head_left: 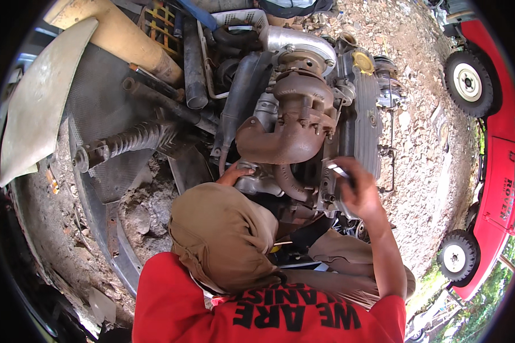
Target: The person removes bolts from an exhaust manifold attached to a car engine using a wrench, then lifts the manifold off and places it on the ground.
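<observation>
A large engine stands in front of me, with a rust-brown turbocharger point(303, 94) and its curved brown elbow point(280, 144) on top. My left hand point(234, 172), partly hidden behind my raised knee, lies with its fingers out against a grey metal casting point(260, 182) below the elbow. My right hand point(357, 188) is closed round a slim tool point(339, 170) with a bright, shiny end; its exact kind is blurred. That end is at the engine's side, just right of the turbocharger, near the ribbed grey cover point(367, 123). Whether it touches a fastener I cannot tell.
A silver pipe point(300, 40) curves over the far end of the engine, near a yellow cap point(363, 62). Metal tubes point(194, 68), a coil-spring-like part point(126, 143) and a pale panel point(46, 103) lie at left. A red vehicle point(500, 166) stands on gravel at right.
</observation>
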Demonstrator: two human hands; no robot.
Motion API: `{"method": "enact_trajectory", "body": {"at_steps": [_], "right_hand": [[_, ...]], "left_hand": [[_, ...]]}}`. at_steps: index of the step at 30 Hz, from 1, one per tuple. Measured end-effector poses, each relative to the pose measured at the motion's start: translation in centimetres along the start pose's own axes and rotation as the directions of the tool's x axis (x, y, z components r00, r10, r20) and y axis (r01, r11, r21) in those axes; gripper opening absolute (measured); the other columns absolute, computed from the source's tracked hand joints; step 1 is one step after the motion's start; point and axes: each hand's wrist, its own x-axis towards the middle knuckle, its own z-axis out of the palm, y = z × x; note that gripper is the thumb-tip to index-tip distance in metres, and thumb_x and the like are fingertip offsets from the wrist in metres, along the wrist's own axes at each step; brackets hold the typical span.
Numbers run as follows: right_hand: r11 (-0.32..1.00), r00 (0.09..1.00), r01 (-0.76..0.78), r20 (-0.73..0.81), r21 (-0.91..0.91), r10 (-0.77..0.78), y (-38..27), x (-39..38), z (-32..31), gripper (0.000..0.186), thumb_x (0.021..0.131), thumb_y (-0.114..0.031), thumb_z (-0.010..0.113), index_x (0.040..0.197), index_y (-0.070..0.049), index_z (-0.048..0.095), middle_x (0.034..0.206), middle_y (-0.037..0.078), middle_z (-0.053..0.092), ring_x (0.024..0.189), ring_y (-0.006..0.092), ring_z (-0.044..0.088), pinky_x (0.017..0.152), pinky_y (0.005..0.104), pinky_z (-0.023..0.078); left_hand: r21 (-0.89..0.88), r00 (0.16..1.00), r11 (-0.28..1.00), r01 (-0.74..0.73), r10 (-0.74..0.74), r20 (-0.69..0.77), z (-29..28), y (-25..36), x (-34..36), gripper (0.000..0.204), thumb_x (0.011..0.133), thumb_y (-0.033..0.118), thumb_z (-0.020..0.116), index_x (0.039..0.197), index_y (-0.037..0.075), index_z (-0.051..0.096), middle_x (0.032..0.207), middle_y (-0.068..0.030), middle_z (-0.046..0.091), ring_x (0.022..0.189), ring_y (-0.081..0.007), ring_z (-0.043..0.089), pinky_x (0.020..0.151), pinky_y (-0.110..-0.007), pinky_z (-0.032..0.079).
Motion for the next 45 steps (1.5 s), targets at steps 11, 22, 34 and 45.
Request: {"method": "enact_trajectory", "body": {"at_steps": [11,22,34,45], "right_hand": [[0.961,0.821,-0.218,-0.564,-0.167,0.088,5.7,-1.2,-0.8,0.021,0.104,-0.009,0.051,0.12,0.003,0.057,0.11,0.013,0.066,0.09,0.0132,0.061,0.081,0.0282,0.05],[0.855,0.679,-0.449,-0.721,-0.259,0.138,6.8,0.8,-5.8,0.023,0.103,-0.017,0.047,0.109,0.002,0.058,0.075,0.023,0.064,0.065,0.0371,0.065,0.061,0.0439,0.048],[0.827,0.54,-0.562,-0.742,0.035,0.398,9.1,-3.6,-7.2,0.034,0.106,-0.026,0.047,0.104,0.001,0.066,0.067,0.01,0.061,0.055,0.0122,0.044,0.052,0.0307,0.038],[0.701,0.441,-0.699,-0.857,-0.142,0.265,8.2,-3.5,-2.2,0.027,0.104,-0.025,0.05,0.095,-0.001,0.06,0.076,0.013,0.069,0.063,0.0276,0.064,0.06,0.0394,0.047]], "left_hand": [[0.027,0.979,0.99,-0.137,0.14,-0.149,-3.8,1.6,-5.1,0.049,0.083,0.021,0.076,0.125,0.002,0.058,0.111,-0.0089,0.067,0.101,-0.0221,0.065,0.088,-0.04,0.053],[0.084,0.961,0.976,-0.199,0.211,-0.179,-4.5,3.4,-4.1,0.05,0.083,0.022,0.076,0.124,0.002,0.058,0.111,-0.0089,0.067,0.101,-0.0221,0.065,0.088,-0.04,0.053],[0.188,0.976,0.97,-0.156,0.181,-0.124,-4.9,5.4,-1.3,0.051,0.082,0.023,0.077,0.124,0.002,0.058,0.111,-0.0089,0.066,0.101,-0.022,0.064,0.088,-0.039,0.052],[0.251,0.997,0.967,-0.039,0.054,-0.053,-7.7,4.8,1.3,0.054,0.079,0.029,0.077,0.123,0.002,0.057,0.11,-0.0093,0.065,0.1,-0.0213,0.063,0.088,-0.038,0.051]]}}
